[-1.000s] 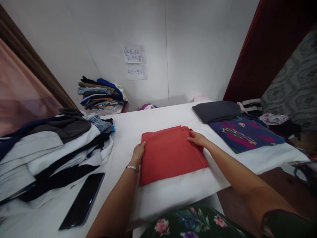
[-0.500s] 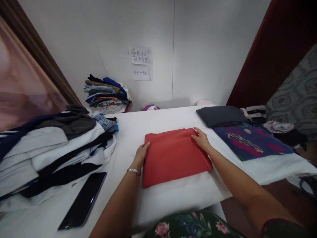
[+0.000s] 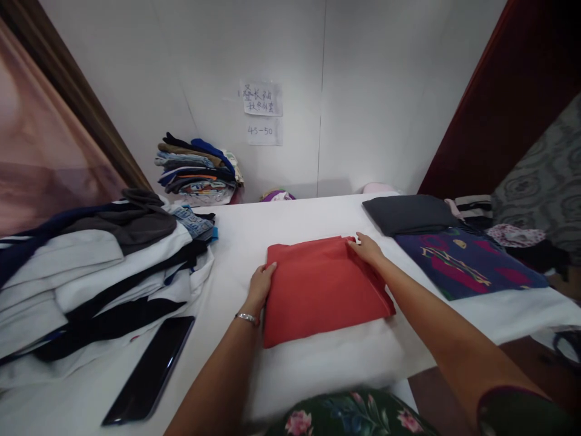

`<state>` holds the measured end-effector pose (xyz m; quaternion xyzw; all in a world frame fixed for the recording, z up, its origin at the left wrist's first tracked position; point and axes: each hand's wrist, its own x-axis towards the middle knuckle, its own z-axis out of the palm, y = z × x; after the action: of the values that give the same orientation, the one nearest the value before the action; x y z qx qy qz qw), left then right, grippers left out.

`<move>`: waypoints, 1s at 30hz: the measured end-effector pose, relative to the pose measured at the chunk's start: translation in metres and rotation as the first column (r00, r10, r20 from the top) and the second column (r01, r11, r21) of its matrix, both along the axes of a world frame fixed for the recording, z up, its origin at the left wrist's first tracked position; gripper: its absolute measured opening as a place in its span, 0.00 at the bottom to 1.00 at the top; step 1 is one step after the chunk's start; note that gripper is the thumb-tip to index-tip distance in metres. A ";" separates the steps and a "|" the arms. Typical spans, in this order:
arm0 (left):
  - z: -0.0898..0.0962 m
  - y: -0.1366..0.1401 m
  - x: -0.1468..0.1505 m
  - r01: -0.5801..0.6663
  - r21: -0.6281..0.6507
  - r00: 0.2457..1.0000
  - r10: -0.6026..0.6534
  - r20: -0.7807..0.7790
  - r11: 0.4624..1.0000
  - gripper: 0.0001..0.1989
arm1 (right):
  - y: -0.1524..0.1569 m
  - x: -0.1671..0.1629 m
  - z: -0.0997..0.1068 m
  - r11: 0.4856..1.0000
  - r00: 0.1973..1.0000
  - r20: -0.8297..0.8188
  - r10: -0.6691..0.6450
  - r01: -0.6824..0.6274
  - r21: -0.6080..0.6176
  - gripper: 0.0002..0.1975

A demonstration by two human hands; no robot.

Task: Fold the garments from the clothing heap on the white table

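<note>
A red folded garment (image 3: 318,290) lies before me on the white-covered table, its layers showing along the right edge. My left hand (image 3: 262,282) grips its left edge, thumb on top and the other fingers hidden beneath or behind the cloth. At the far right corner, my right hand (image 3: 365,247) pinches the cloth between thumb and fingers. A silver bracelet (image 3: 247,317) circles my left wrist.
Left lies a heap of loose clothes (image 3: 91,266), with a black phone (image 3: 152,369) nearer me. Folded clothes (image 3: 197,169) are stacked by the wall. On the right lie a dark grey folded garment (image 3: 411,213) and a patterned blue one (image 3: 467,260).
My right hand has shifted slightly along the far right corner, and the layers at the garment's right edge sit a little further apart. The left hand keeps its grip.
</note>
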<state>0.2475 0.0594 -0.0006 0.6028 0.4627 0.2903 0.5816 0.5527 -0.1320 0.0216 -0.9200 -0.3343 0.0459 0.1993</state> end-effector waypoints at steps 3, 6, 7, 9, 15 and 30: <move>0.002 -0.002 -0.001 -0.002 0.014 0.999 0.002 -0.036 1.000 0.20 | 0.019 0.010 0.008 0.997 0.999 -0.038 0.001 -0.004 -0.071 0.32; 0.006 -0.005 -0.002 0.012 0.026 0.999 -0.010 -0.045 1.000 0.21 | 0.035 0.018 0.008 0.993 0.996 -0.086 0.022 -0.032 -0.115 0.35; 0.007 -0.005 -0.002 0.019 0.030 0.999 -0.017 -0.041 0.999 0.21 | 0.038 0.020 0.007 0.992 0.995 -0.094 0.031 -0.042 -0.122 0.36; 0.009 -0.007 -0.003 0.026 0.035 0.999 -0.024 -0.039 0.999 0.21 | 0.043 0.023 0.003 0.990 0.994 -0.099 0.040 -0.052 -0.130 0.36; 0.008 -0.008 -0.002 0.019 0.005 1.000 -0.019 -0.023 1.000 0.21 | 0.046 0.023 -0.007 0.984 0.997 -0.079 0.005 -0.019 -0.178 0.27; -0.003 -0.003 0.003 -0.012 -0.047 1.000 0.012 0.000 0.999 0.25 | 0.048 0.005 -0.021 0.998 0.995 0.087 0.041 -0.045 0.042 0.16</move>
<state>0.2504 0.0563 -0.0033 0.5862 0.4732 0.2829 0.5937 0.5572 -0.0837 0.0004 -0.9092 -0.3632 0.0030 0.2038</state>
